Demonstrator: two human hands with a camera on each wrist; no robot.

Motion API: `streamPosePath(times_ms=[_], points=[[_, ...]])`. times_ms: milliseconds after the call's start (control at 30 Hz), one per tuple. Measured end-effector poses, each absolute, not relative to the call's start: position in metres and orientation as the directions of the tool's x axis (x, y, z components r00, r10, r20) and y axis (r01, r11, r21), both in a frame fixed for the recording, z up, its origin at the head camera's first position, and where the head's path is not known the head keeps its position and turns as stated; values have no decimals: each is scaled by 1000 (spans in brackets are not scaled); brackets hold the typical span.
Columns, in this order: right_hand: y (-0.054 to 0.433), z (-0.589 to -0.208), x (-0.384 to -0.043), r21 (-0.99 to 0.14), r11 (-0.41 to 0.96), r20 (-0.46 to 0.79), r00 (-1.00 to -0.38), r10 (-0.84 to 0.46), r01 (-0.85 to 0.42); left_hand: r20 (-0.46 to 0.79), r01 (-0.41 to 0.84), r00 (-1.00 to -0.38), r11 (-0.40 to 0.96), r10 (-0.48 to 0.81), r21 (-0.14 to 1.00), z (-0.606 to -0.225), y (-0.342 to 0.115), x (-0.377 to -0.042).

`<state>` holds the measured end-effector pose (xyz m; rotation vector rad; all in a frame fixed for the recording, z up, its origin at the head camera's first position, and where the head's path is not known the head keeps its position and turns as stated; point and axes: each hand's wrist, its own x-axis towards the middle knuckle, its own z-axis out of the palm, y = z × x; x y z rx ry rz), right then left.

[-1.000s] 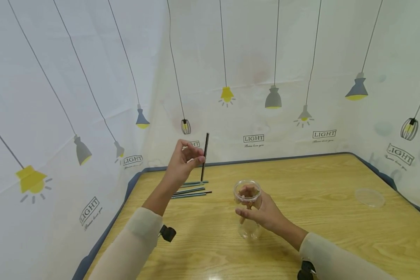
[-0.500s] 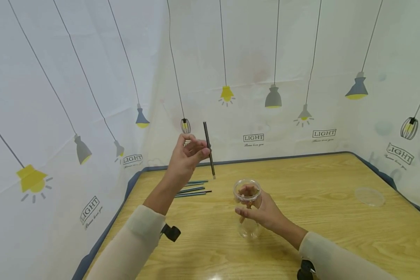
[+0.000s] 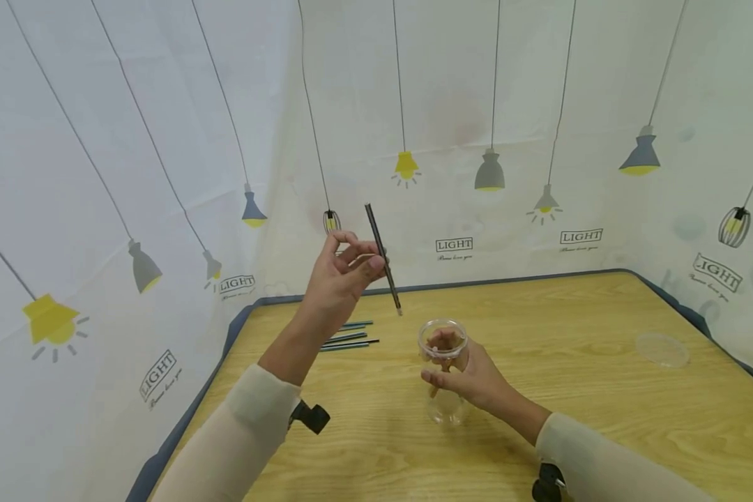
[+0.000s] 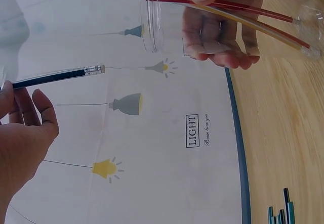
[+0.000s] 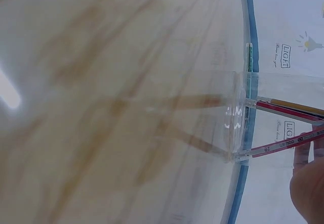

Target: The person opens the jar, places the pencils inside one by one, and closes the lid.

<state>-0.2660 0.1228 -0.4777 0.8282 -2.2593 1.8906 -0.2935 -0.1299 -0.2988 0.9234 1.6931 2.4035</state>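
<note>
Pencil (image 3: 376, 234) steeply aslant, eraser end (image 4: 95, 70) down, in pinch of left hand (image 3: 340, 277); right hand (image 3: 472, 380) around upright jar (image 3: 446, 410).

White sheeting (image 3: 452, 84) printed with yellow, grey and blue hanging lamps (image 3: 489, 171) and black "LIGHT" lettering (image 3: 454, 244) surrounds a yellowish-brown wood-grain table (image 3: 571, 335), a dark blue border (image 3: 508, 281) edging it.

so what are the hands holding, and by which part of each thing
The left hand pinches a dark pencil near its middle, eraser end down. The right hand grips the clear jar by its side, below the rim.
</note>
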Motion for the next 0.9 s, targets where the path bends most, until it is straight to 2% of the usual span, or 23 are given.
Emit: streamPosePath(times_ms=[200,900], points=[[122,-477,-266,-887,103,392,-853,-345,-450,453,292,-798,-403,398,867,-293,-124,-286],[123,-476,-265,-893,87,389,-854,-345,-442,446,254,-783,-431,433,866,-285,-112,-277]])
